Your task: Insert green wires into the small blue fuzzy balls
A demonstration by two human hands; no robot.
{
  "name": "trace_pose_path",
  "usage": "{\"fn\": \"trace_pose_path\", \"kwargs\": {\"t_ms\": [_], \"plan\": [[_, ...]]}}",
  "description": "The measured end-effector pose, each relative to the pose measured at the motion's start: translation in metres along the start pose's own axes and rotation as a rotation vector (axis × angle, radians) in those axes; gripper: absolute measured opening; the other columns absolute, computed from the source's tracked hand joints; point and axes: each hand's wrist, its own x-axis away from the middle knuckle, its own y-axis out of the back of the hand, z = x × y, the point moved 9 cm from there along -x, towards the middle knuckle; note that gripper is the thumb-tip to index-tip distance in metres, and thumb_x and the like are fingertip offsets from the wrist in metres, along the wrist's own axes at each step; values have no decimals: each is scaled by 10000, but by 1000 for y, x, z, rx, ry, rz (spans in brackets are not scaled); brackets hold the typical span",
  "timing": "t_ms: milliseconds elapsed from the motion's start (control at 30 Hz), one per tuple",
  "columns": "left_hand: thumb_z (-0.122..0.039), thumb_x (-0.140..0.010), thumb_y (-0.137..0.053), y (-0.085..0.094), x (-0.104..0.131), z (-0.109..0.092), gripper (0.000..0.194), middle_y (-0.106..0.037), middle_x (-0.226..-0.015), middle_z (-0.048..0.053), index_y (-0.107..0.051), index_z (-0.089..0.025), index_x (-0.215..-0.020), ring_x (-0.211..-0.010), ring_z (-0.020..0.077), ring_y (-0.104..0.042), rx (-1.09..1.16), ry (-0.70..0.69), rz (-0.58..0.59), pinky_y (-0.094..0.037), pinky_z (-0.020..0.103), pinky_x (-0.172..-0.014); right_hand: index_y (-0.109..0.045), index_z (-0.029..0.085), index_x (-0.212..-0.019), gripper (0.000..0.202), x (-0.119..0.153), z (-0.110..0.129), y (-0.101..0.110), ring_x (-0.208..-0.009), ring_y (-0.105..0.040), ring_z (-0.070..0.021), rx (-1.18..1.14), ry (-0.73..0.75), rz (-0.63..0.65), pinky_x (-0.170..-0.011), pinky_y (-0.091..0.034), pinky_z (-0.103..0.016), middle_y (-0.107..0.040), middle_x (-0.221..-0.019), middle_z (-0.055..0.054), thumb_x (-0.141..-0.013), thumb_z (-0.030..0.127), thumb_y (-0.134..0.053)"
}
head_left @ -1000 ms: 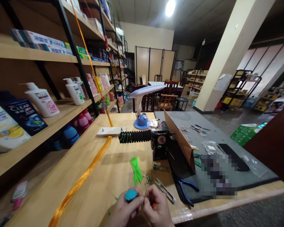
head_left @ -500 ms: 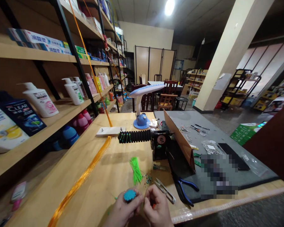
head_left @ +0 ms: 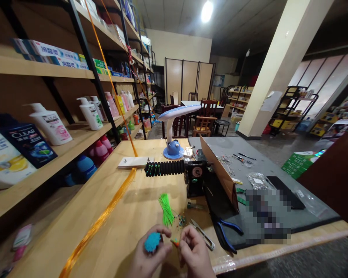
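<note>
A round turquoise piece with a ruffled edge (head_left: 152,242) rests in my left hand (head_left: 151,253), its thumb and fingers curled around it. Close by on the right, my right hand (head_left: 193,250) is pinched on a small orange piece (head_left: 176,243) with a greenish tip. Just beyond the hands lie a bundle of bright green strands (head_left: 166,209) and a scatter of small beads (head_left: 181,221). Thread snips (head_left: 203,234) lie beside my right hand, partly behind it. Blue-handled pliers (head_left: 227,233) are farther right.
A black ribbed roller (head_left: 165,167) on a small machine (head_left: 195,177) stands mid-table, with a blue-white lamp (head_left: 173,148) behind. Orange threads (head_left: 104,216) run down the left side. A cardboard panel (head_left: 220,173) stands upright on the grey mat (head_left: 261,162). Shelves with bottles line the left.
My hands have moved apart a little. My left hand with the turquoise piece has shifted left and opened wider around it. The orange piece at my right fingertips now shows more clearly.
</note>
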Motion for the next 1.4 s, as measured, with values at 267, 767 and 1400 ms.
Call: {"fn": "trace_pose_path", "kwargs": {"t_ms": [267,767,1400], "plan": [[-361,-769,-733,-19,2,-19,244,-764,-873,68,-725,-220,-969,-828,252,-691,-207,-162,162,-531,278,-762,-443,230,-745,540,2,1,-5,-307,-260,-34,-108,-61,53,-322,-244,-140,-393,-422,134,-707,703,-700],[-354,-697,-788,-15,3,-7,217,-688,-726,5,-691,-211,-828,-686,190,-624,-22,-87,82,-483,248,-664,-422,237,-738,542,3,7,-3,-310,-253,-38,-132,-105,23,-324,-247,-137,-411,-396,132,-683,687,-719],[-364,-743,-754,-16,-7,8,211,-624,-745,-13,-632,-210,-821,-706,179,-590,-17,-33,160,-463,240,-662,-638,215,-936,116,24,73,-18,-613,-595,-167,785,502,123,-544,-403,-242,-664,-749,-35,-859,175,-561]]}}
